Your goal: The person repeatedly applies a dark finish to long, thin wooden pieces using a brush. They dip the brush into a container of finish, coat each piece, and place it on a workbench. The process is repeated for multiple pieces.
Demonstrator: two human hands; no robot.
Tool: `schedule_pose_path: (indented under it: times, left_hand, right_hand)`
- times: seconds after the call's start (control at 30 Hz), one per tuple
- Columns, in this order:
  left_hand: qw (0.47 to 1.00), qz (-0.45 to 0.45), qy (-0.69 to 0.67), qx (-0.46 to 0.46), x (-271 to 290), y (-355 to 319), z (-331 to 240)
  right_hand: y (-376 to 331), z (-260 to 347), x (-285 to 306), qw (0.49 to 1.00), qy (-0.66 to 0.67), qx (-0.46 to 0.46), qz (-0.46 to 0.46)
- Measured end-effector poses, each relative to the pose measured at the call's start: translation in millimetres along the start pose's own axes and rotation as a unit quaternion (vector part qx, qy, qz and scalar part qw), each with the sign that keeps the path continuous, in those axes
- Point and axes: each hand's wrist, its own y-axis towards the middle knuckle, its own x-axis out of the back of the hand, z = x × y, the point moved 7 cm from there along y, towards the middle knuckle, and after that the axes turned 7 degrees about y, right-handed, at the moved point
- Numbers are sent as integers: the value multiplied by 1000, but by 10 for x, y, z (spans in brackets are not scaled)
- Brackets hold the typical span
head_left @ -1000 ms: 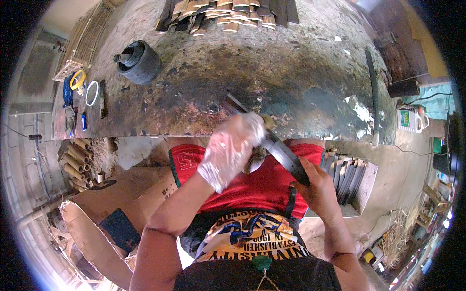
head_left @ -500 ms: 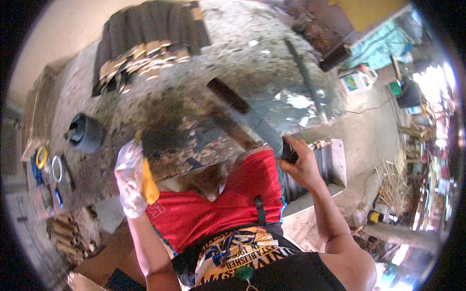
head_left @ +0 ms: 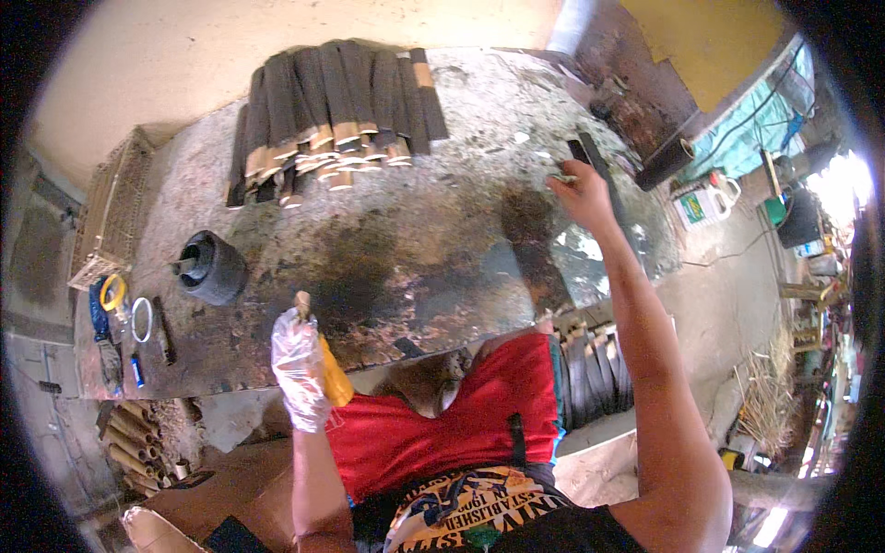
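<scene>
My left hand (head_left: 300, 373), in a clear plastic glove, is closed above the table's near edge. A flat yellow-orange piece (head_left: 335, 373) shows beside its fingers, and a brown stick end (head_left: 302, 300) pokes out at the top; whether they are one thing I cannot tell. My bare right hand (head_left: 583, 192) reaches to the table's far right, its fingers pinched together. What they hold is mostly hidden; a short dark end (head_left: 576, 149) shows just past them. Beside it lies a long dark strip (head_left: 608, 180). Dark tubes with pale cut ends (head_left: 332, 101) are piled at the back.
The stained table (head_left: 433, 249) bears a black round pot (head_left: 214, 267), a yellow ring (head_left: 113, 292), a white ring (head_left: 141, 320) and a wire crate (head_left: 115, 212) at left. More dark tubes (head_left: 595, 369) stand in a box beside my leg. A white jug (head_left: 702, 205) stands at right.
My right hand has moved from beside my leg to the far right of the table. The dark length stretching from it over the table no longer shows there. My left hand stays closed.
</scene>
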Motion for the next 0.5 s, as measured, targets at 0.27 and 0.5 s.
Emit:
schedule_pose_path:
  times: [0.27, 0.5]
  left_hand:
    - [988, -3, -147, 50, -13, -25, 192]
    - [995, -7, -103, 7, 14, -28, -16]
  right_hand:
    - [1292, 878, -1846, 993, -27, -100, 59]
    - [1525, 689, -2162, 972, -42, -199, 117]
